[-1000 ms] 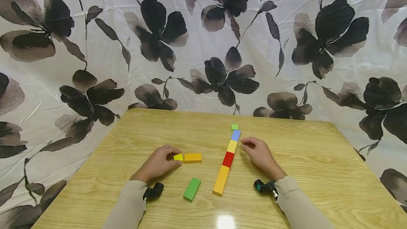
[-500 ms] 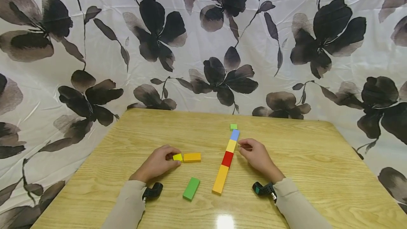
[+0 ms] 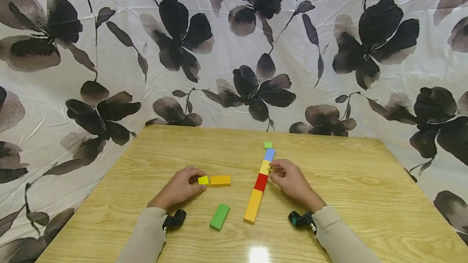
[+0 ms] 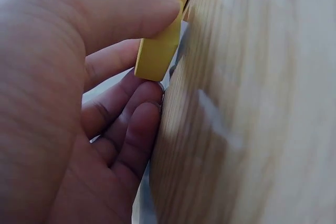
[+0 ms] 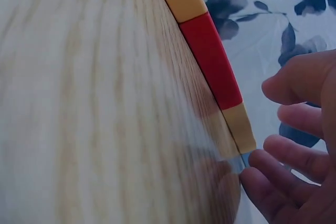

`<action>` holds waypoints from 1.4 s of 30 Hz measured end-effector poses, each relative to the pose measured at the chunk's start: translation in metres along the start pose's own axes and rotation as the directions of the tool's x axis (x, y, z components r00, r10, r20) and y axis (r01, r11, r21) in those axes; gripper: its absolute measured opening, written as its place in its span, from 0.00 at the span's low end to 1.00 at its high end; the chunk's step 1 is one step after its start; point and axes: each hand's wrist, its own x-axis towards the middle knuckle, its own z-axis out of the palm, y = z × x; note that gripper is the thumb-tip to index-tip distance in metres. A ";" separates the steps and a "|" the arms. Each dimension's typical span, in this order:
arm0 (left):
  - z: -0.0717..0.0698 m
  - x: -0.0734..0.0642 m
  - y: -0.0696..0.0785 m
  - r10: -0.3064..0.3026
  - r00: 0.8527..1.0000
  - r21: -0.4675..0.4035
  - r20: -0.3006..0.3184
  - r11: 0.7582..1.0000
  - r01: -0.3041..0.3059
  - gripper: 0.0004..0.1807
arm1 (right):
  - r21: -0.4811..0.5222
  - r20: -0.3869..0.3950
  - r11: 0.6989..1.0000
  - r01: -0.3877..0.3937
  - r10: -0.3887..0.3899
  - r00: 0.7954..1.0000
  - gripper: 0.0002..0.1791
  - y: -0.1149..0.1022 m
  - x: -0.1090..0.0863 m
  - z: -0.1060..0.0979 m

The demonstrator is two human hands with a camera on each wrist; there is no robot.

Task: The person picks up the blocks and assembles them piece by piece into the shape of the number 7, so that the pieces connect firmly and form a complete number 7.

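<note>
My left hand (image 3: 183,186) pinches a small yellow block (image 3: 203,180) between thumb and fingers, at the left end of an orange block (image 3: 220,180). In the left wrist view the thumb lies over the yellow block (image 4: 157,53). My right hand (image 3: 293,178) is at the right side of a slanting row of blocks, fingers loosely bent and holding nothing. Beside it are the red block (image 3: 261,182) and the pale yellow block (image 3: 265,167). The right wrist view shows the thumb apart from the red block (image 5: 212,61); whether the lower fingers touch the row, I cannot tell.
The row continues with a long orange block (image 3: 253,207) at the near end and a blue block (image 3: 269,154) at the far end. Beyond stands a light green block (image 3: 268,145). A green block (image 3: 219,216) lies left of the row on the wooden table (image 3: 351,182). Floral cloth (image 3: 215,64) hangs behind.
My right hand has moved left and slightly nearer to me, from beside the blue and pale yellow blocks to beside the pale yellow and red ones. The left hand keeps its pinch.
</note>
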 end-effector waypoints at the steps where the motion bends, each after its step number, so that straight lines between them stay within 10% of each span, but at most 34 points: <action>1: 0.000 0.000 0.000 0.001 1.000 -0.002 -0.004 1.000 -0.001 0.17 | -0.004 0.006 1.000 0.008 -0.008 1.000 0.20 0.000 0.000 0.000; 42: 0.014 0.013 0.016 -0.080 0.991 -0.140 -0.110 0.988 0.064 0.24 | -0.242 0.143 0.962 0.125 -0.092 0.986 0.27 -0.010 -0.001 0.007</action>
